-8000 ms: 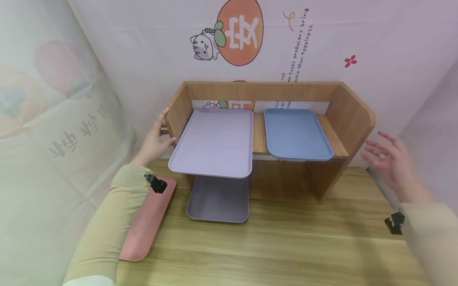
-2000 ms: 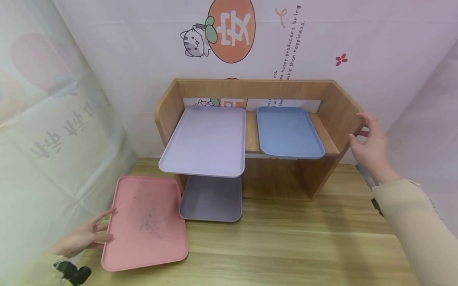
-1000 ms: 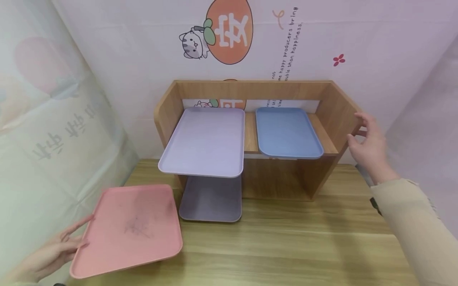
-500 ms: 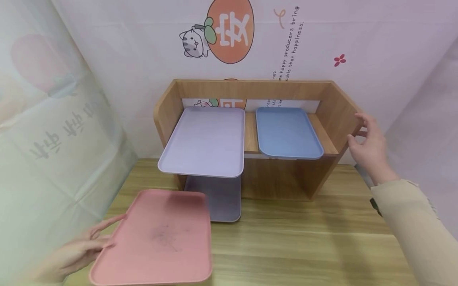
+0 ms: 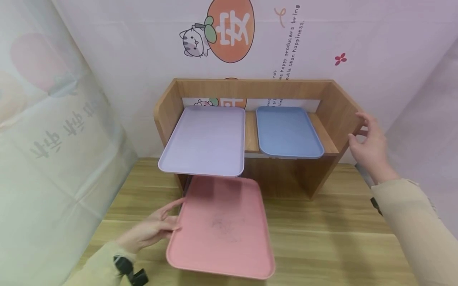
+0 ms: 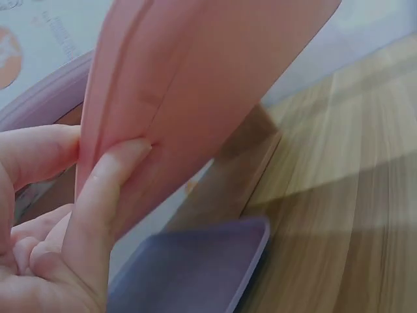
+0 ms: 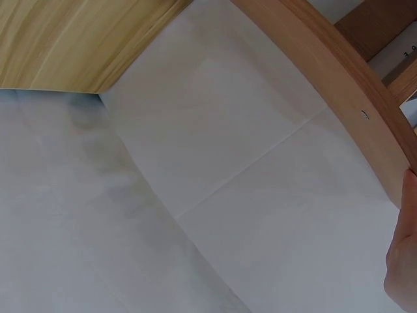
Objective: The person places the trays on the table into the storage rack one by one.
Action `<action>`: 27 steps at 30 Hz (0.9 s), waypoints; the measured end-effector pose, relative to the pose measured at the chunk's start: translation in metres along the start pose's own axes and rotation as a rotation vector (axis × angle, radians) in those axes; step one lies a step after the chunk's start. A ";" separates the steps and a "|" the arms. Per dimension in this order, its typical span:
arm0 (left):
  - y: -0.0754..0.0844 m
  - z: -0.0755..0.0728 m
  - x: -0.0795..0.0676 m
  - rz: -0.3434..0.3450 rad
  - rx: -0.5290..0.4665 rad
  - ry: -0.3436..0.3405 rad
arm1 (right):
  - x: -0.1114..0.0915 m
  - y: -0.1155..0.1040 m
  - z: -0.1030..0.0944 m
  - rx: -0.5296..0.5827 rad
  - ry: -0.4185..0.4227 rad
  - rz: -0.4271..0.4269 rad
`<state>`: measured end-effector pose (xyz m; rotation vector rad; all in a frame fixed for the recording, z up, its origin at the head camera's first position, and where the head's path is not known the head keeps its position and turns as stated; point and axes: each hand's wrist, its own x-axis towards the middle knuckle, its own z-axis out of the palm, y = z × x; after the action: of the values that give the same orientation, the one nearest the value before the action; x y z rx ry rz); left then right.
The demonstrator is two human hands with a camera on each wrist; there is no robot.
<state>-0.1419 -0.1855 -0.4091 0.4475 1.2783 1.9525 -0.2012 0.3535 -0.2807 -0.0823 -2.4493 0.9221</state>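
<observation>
My left hand [image 5: 152, 229] pinches the left edge of a pink tray [image 5: 223, 226], thumb on one face in the left wrist view. The tray is raised in front of the wooden shelf [image 5: 255, 89], its far edge right under the front of a lavender tray [image 5: 207, 139]. Below it in the left wrist view lies a grey-purple tray [image 6: 195, 267], mostly covered by the pink one in the head view. At the shelf's right side panel [image 5: 334, 113], my right hand [image 5: 372, 149] holds the edge between thumb and fingers.
A blue tray [image 5: 288, 133] lies on the upper board, right of the lavender one; both stick out past its front edge. The shelf stands on a wood-grain table [image 5: 315, 234] against a printed cloth backdrop [image 5: 143, 51].
The left hand has left the shelf's left side, gripped the pink tray, lifted it and carried it right, in front of the lower level. The right hand has come to the right panel and stayed.
</observation>
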 end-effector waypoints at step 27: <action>-0.144 0.060 0.181 -0.023 0.018 0.245 | 0.004 0.003 0.004 0.020 0.031 0.011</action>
<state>-0.1663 0.0190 -0.5307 0.2049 1.4465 2.0247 -0.2067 0.3542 -0.2836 -0.1028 -2.4134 0.9427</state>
